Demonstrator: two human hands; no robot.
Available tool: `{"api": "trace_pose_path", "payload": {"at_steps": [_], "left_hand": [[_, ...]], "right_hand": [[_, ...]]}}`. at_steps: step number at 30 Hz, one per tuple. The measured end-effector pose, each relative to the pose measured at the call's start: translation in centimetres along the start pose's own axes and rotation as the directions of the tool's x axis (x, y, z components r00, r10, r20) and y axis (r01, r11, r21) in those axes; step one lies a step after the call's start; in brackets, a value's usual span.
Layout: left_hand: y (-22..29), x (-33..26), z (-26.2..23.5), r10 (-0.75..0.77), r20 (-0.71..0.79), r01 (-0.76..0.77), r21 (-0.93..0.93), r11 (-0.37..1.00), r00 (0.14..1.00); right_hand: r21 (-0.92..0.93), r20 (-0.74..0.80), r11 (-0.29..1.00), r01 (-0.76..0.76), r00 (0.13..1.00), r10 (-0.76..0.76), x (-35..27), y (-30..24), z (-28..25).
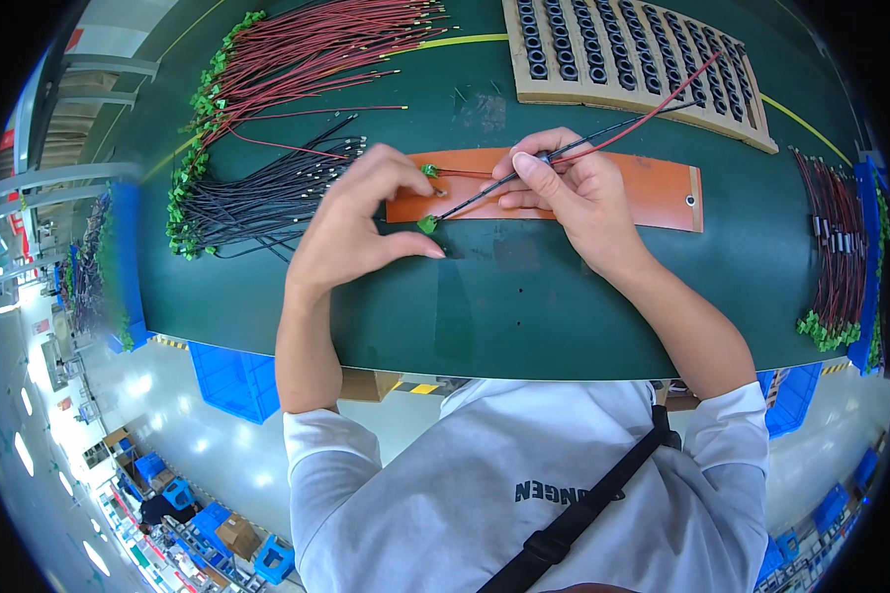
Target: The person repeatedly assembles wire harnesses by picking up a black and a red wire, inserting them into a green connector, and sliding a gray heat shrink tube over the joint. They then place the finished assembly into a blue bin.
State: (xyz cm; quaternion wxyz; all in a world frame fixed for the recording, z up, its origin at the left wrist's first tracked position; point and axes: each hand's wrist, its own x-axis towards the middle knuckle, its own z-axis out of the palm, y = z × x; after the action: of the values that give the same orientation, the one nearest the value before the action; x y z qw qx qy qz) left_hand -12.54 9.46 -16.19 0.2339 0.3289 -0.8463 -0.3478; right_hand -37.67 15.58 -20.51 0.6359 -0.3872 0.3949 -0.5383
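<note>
A: What is being handled?

B: A black wire [475,199] and a red wire [670,99], together in front of the person, above an orange strip [653,188]. Their far ends stretch up and to the right.

A: How are they held?

B: The right hand [588,203] grips them between thumb and fingers. The left hand [351,222] is unclenched, its fingers curved and its thumb spread apart.

A: Is the left hand touching anything?

B: I cannot tell. It is just beside two green plugs, an upper plug [429,171] and a lower plug [427,225]; the black wire runs to the lower one.

A: What surrounds the strip?

B: It lies on a green table [583,316]. Behind it, toward the right, a tan tray [583,96] carries rows of black rings [569,72]. At the left are a pile of red wires [316,49] and, nearer the person, a pile of black wires [257,198], with green plugs along their left ends. At the far right, a bundle of wires [836,237] lies next to a blue bin [865,267].
</note>
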Motion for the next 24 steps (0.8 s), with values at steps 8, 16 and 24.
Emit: {"api": "trace_pose_path", "payload": {"at_steps": [8, 16, 24], "left_hand": [[-1.7, -0.4, 0.3, 0.001, -0.168, -0.014, -0.074, 0.997, 0.986], [-1.6, -0.4, 1.8, -0.012, -0.222, -0.005, -0.076, 0.997, 0.975], [-2.0, -0.4, 2.1, 0.054, -0.276, -0.054, 0.005, 0.999, 0.96]], "right_hand": [[0.02, -0.005, 1.0, 0.008, 1.0, -0.008, -0.1, -0.2, 0.3], [0.015, 0.087, 0.992, 0.129, 0.988, -0.13, 0.1, 0.4, -0.3], [0.025, 0.101, 0.991, 0.128, 0.986, -0.13, 0.1, 0.4, -0.3]]}}
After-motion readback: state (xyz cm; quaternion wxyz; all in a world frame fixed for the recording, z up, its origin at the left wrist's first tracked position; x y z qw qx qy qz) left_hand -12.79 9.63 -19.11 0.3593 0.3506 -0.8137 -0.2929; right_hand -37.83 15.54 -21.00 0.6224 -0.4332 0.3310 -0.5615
